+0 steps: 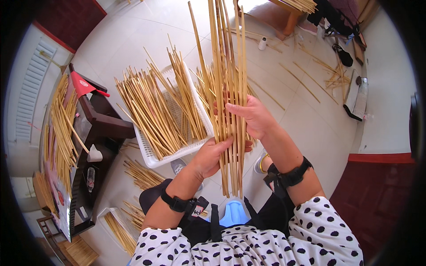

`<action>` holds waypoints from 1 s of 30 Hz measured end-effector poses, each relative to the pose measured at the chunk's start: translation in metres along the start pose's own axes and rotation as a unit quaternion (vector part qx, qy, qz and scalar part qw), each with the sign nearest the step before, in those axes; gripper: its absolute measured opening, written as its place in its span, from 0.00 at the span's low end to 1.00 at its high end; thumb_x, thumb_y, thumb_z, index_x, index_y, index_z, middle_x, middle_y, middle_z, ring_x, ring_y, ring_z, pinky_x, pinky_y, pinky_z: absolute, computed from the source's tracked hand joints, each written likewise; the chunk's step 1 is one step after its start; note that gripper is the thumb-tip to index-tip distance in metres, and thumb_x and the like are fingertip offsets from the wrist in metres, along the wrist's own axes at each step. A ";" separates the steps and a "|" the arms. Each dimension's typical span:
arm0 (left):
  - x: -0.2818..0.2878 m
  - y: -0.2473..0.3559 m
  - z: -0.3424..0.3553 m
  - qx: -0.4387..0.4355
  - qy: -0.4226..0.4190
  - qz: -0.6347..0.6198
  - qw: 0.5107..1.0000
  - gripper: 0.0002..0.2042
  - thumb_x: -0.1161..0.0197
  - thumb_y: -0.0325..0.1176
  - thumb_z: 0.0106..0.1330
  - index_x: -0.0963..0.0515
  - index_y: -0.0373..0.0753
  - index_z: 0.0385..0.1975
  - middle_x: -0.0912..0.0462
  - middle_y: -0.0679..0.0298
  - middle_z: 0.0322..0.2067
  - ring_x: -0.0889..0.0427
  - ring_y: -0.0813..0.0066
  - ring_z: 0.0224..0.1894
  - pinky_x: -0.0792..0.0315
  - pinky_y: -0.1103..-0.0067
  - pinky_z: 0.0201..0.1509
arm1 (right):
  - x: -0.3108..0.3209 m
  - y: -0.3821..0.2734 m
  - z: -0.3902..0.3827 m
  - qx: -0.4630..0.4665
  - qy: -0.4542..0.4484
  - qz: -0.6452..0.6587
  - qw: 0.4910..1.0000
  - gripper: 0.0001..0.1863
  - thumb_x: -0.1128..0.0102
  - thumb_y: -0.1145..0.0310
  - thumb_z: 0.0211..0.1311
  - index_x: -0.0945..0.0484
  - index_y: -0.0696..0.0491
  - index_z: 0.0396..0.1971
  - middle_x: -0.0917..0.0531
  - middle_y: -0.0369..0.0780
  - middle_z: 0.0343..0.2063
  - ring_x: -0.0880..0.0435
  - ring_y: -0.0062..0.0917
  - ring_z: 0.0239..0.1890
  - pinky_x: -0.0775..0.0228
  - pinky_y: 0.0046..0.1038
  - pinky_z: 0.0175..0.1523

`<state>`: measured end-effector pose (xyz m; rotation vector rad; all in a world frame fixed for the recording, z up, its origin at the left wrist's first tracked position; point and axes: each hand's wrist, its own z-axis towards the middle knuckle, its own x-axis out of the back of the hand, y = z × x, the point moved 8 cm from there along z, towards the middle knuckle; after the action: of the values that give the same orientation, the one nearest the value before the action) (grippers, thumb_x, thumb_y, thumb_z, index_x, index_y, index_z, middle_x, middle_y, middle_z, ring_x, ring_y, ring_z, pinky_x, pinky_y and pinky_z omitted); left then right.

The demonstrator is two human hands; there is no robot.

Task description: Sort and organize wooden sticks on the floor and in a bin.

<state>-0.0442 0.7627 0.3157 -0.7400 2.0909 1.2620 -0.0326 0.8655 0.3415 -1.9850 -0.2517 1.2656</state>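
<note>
White tiles (324, 119) are spreading beneath a white basket (182, 153) holding tan sticks (148, 115); to its right, a loose bundle (229, 126) of similar sticks is extending forward, the left hand (211, 157) gripping toward its near end, the right hand (253, 115) clasping farther along; beyond, a spool (262, 44) is standing.

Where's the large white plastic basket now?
In the head view, the large white plastic basket is left of centre, between the dark brown table and the long tan sticks held in the left hand and right hand.
</note>
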 end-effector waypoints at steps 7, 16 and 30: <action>0.007 -0.001 0.002 -0.019 0.044 -0.006 0.999 0.18 0.53 0.37 0.67 0.35 0.34 0.52 0.25 0.54 0.45 0.24 0.64 0.47 0.28 0.73 0.47 | 0.016 -0.006 0.002 0.019 0.081 -0.068 0.994 0.14 0.47 0.78 0.56 0.31 0.59 0.44 0.22 0.41 0.36 0.21 0.27 0.39 0.26 0.28 0.42; 0.035 0.008 -0.002 -0.088 0.157 0.057 0.982 0.14 0.49 0.34 0.66 0.31 0.33 0.47 0.22 0.59 0.39 0.21 0.71 0.40 0.27 0.77 0.43 | 0.025 -0.009 0.001 0.025 0.137 -0.074 0.987 0.14 0.51 0.81 0.56 0.33 0.57 0.44 0.24 0.41 0.37 0.21 0.29 0.40 0.26 0.28 0.41; 0.080 -0.033 0.009 0.027 0.250 0.001 0.968 0.22 0.56 0.26 0.65 0.48 0.40 0.59 0.23 0.57 0.26 0.25 0.74 0.20 0.32 0.83 0.18 | 0.063 -0.036 0.001 0.068 0.222 -0.091 0.968 0.11 0.54 0.79 0.59 0.34 0.56 0.42 0.25 0.42 0.34 0.22 0.25 0.33 0.27 0.25 0.32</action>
<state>-0.0728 0.7449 0.2352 -1.1234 2.5084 1.0929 0.0052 0.9244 0.3223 -2.0135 -0.1189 0.6797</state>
